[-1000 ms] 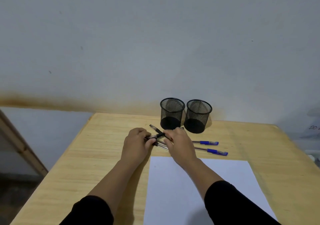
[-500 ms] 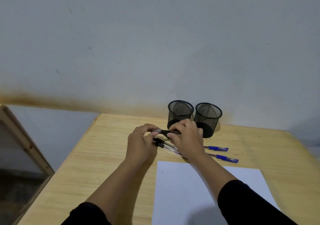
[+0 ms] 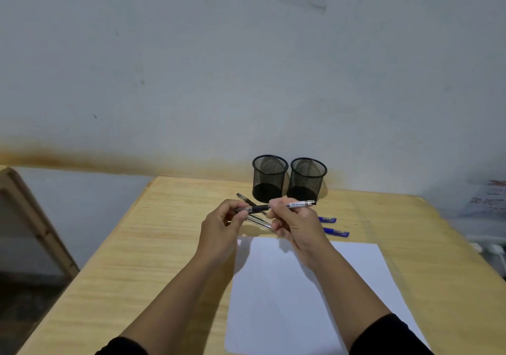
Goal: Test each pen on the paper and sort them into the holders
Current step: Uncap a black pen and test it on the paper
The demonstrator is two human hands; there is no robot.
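Lying nearest, blank paper (image 3: 309, 294). Pinched between left hand (image 3: 219, 228) and right hand (image 3: 297, 224), fingers closed on pen (image 3: 276, 206); spares (image 3: 332, 227) beneath; holders (image 3: 289, 180) farthest, empty. Risked flicking the cap away, pulled sharply.

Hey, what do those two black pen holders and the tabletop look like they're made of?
Left holder and right holder: likely black-coated metal wire mesh, since the wall shows through the fine grid, with a solid rim and dark base. Table: pale wood or a wood-look laminate, with visible grain streaks and a matte finish; which of the two cannot be told.
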